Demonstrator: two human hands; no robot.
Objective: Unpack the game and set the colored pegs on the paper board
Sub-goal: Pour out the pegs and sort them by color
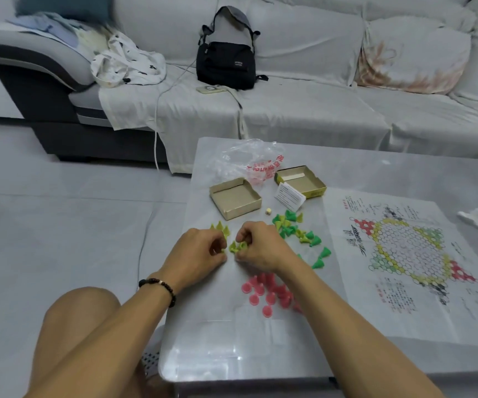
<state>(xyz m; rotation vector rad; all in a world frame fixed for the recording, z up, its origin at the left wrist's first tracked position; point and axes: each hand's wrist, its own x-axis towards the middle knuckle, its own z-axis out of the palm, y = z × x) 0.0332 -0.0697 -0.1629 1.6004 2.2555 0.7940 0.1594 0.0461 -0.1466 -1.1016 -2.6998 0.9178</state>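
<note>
Hands (200, 249) (256, 244) (both) on yellow-green pegs (236, 247)

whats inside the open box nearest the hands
The open box shows only its bare cardboard floor; no pegs in it. Its near wall hides a strip of that floor, so something small there cannot be ruled out.

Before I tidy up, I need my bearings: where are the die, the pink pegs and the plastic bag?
die (268, 211), head view, top face.
pink pegs (269, 291), head view, middle of pile.
plastic bag (243, 159), head view, crumpled clear middle.

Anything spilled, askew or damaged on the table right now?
Nothing damaged. Green and yellow pegs lie scattered and tipped beside the paper board, none on it yet; pink pegs are heaped near the right hand.
</note>
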